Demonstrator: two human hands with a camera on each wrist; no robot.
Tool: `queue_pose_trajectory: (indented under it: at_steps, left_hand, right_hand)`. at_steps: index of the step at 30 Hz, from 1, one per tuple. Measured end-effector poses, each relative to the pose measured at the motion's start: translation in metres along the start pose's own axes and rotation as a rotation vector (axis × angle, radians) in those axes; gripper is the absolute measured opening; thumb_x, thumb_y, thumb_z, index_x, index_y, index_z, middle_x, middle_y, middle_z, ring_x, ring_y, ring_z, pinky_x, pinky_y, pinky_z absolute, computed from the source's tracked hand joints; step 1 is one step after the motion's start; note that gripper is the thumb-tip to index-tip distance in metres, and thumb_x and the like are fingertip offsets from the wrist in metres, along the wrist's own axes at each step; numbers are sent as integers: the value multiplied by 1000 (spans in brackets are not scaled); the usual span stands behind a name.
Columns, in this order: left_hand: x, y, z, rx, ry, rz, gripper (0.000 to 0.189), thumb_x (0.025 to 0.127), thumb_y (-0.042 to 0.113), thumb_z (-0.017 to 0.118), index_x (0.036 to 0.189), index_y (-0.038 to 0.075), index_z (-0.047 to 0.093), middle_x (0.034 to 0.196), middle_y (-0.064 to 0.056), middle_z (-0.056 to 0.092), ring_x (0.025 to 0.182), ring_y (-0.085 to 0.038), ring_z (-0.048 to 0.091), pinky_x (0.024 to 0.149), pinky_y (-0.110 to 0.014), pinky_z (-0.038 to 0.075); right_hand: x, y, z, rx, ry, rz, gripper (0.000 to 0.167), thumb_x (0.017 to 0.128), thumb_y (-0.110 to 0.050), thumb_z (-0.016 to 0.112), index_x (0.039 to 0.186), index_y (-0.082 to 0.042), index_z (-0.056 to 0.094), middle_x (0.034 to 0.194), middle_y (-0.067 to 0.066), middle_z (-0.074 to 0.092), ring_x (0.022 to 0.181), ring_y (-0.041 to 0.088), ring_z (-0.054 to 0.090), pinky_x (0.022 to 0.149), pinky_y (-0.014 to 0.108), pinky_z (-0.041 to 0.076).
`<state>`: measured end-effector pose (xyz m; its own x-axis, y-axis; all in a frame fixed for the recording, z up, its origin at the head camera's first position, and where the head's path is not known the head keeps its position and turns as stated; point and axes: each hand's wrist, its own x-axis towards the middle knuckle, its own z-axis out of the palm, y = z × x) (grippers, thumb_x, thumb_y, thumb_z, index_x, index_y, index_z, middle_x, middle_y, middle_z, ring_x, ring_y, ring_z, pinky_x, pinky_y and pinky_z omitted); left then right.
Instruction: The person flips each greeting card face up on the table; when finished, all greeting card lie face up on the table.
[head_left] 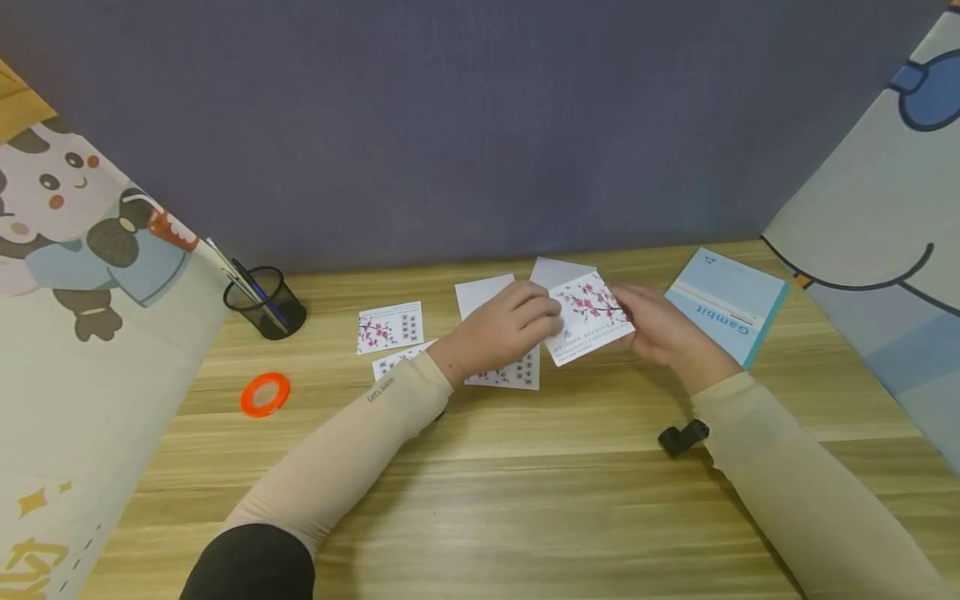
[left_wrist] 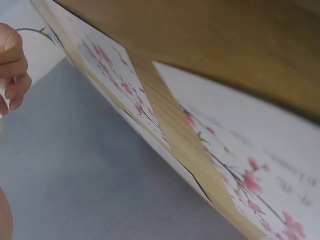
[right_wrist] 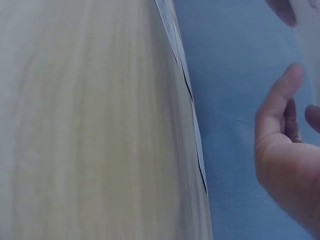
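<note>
Both hands are at a white card (head_left: 588, 321) printed with pink blossoms, raised above the table in the head view. At its left edge, the left hand (head_left: 504, 329) pinches it with curled fingers. The right hand (head_left: 651, 323) holds the opposite edge, some fingers hidden behind the card. Below the left hand lie more blossom cards (head_left: 517, 372), partly covered by the arm. Another blossom card (head_left: 390, 327) lies farther left. Two plain white pieces (head_left: 480, 293) are partly hidden behind the hand and the raised card. The right wrist view shows the right hand (right_wrist: 287, 145) with bent fingers.
A black mesh pen cup (head_left: 288, 319) with several pens stands at the back left. An orange ring-shaped roll (head_left: 283, 388) lies in front of it. At the right is a light blue book (head_left: 720, 300) marked "Gambit". A grey panel (head_left: 480, 133) borders the wooden table (head_left: 525, 500).
</note>
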<state>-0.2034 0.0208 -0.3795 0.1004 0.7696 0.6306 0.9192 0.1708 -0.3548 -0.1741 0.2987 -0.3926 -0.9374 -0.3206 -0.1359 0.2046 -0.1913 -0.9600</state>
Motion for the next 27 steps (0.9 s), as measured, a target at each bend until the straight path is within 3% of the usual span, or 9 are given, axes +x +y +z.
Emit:
queue_pose_trajectory:
  at_steps: [9, 19, 27]
  left_hand:
    - [0, -1, 0, 30, -56, -19, 16, 104, -2, 59, 114, 8, 67, 119, -5, 71, 119, -25, 63, 116, -36, 52]
    - [-1, -1, 0, 57, -118, -29, 18, 104, -2, 59, 116, 9, 67, 122, -3, 71, 122, -23, 63, 121, -35, 49]
    - [-1, -2, 0, 79, -165, -52, 17, 106, -1, 56, 115, 9, 67, 122, -3, 71, 122, -23, 63, 121, -34, 49]
  right_hand:
    - [-5, -6, 1, 16, 51, 23, 33, 116, -30, 45, 111, -18, 75, 98, -3, 73, 83, 7, 72, 74, 21, 64]
    - [-5, -5, 0, 69, -9, -33, 30, 116, -23, 43, 115, -15, 72, 105, -2, 72, 90, 10, 71, 78, 25, 64]
    - [-7, -5, 0, 40, -10, -46, 24, 115, -29, 48, 116, -13, 66, 106, -4, 70, 91, 9, 69, 79, 24, 63]
